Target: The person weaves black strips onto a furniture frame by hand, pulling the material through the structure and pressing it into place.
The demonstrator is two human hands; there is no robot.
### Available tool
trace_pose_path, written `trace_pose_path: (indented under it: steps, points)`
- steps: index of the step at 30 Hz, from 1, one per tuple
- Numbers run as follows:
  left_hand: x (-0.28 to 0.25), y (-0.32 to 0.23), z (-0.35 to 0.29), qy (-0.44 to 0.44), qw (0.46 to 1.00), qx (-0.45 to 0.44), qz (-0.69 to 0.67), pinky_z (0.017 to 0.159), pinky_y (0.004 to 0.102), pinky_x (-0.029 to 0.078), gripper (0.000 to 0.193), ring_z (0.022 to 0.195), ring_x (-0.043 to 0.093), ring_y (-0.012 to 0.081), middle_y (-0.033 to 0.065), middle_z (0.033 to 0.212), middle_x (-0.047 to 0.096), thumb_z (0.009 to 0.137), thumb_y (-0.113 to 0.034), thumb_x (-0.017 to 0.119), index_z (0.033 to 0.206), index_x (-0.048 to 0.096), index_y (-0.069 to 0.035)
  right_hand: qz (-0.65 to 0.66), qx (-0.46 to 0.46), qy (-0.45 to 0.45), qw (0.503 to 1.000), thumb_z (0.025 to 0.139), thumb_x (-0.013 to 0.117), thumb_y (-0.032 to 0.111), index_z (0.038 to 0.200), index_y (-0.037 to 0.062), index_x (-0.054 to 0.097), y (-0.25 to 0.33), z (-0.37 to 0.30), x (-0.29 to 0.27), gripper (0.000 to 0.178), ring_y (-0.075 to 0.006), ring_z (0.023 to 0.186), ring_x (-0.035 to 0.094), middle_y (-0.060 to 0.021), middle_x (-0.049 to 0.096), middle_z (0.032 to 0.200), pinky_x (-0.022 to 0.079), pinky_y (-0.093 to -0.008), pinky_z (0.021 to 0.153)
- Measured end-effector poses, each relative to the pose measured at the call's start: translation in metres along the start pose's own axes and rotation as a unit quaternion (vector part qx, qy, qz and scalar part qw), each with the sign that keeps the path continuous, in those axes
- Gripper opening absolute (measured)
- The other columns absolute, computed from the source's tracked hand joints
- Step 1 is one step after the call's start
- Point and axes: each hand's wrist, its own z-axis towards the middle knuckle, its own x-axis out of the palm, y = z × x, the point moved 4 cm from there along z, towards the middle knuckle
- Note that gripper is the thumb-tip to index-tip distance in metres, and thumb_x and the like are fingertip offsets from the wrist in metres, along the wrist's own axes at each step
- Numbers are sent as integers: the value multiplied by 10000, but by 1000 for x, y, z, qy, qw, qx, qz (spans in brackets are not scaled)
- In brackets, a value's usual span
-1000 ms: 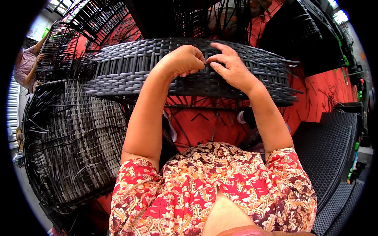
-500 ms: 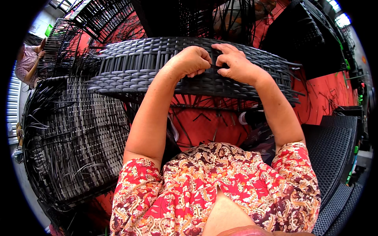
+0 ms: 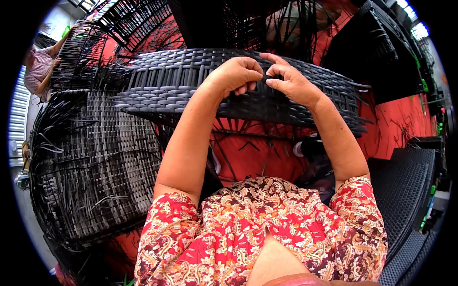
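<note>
A long dark grey woven wicker panel point(image 3: 164, 95) lies crosswise in front of me, bowed by the lens, with loose strand ends at both sides. Over its middle, my left hand point(image 3: 236, 78) has thumb and forefinger pressed together and the other fingers curled in. My right hand point(image 3: 293, 83) faces it from close by, its forefinger raised and its thumb and another finger bent toward each other. Dark weave behind the fingertips hides whatever thin piece they may hold. Open rows of upright strands show between the panel's tighter woven bands.
To the left leans a large grey and black woven piece point(image 3: 105, 162) with loose strands. Black woven furniture point(image 3: 365, 52) stands far right, and dark woven panels point(image 3: 400, 190) lie near right. Scraps litter the red floor point(image 3: 403, 119). Another person point(image 3: 40, 71) works at far left.
My fingertips have drawn slightly apart, and my right forefinger has lifted. The whole view has shifted a little; the other person's arm at far left is raised higher.
</note>
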Motion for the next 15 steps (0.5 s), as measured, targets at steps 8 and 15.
trace_pose_path:
  steps: [8,15]
  points:
    - [15,1,3,33,999,11,-30,488,280,527,160,552,636,186,125,728,643,800,-119,580,873,607,21,1,-6,-51,999,747,589,62,754,9,544,-8,-9,5,70,-328,1254,390,-246,404,1336,321,-382,999]
    - [18,2,-4,-23,996,77,40,448,260,504,40,527,634,160,99,632,614,780,16,536,778,574,29,26,41,-67,997,757,625,74,804,-8,564,7,-14,11,112,-294,1248,387,-178,402,1366,288,-369,1024]
